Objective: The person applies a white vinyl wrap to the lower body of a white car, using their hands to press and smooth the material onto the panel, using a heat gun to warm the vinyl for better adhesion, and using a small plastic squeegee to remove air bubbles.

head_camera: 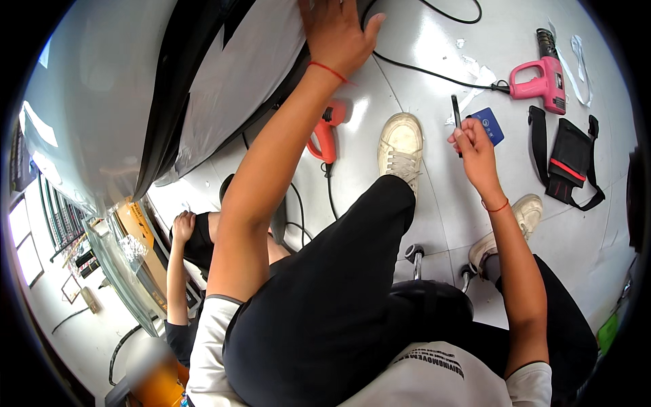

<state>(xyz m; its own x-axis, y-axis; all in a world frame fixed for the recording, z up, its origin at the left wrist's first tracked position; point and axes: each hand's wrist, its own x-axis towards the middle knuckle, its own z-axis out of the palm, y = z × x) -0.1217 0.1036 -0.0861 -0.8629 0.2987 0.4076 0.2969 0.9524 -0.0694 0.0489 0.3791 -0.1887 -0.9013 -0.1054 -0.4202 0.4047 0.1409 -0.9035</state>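
Observation:
My left hand (342, 36) reaches up to the car's lower body edge, its thumb spread and the fingertips cut off by the top of the picture. It lies at the border of a panel covered with wrinkled film (244, 66); I see nothing held in it. My right hand (475, 147) is over the floor, pinching a slim black pen-like tool (455, 109) between thumb and fingers. A blue card-shaped squeegee (491, 126) shows just behind that hand; whether it is held or lies on the floor I cannot tell.
A pink heat gun (546, 84) with a black cord lies at upper right, near film scraps (478, 74). Below it is a black belt pouch (567, 152). A red corded tool (325, 135) lies under my left arm. I sit on a wheeled stool (432, 300). Another person (178, 285) is at left.

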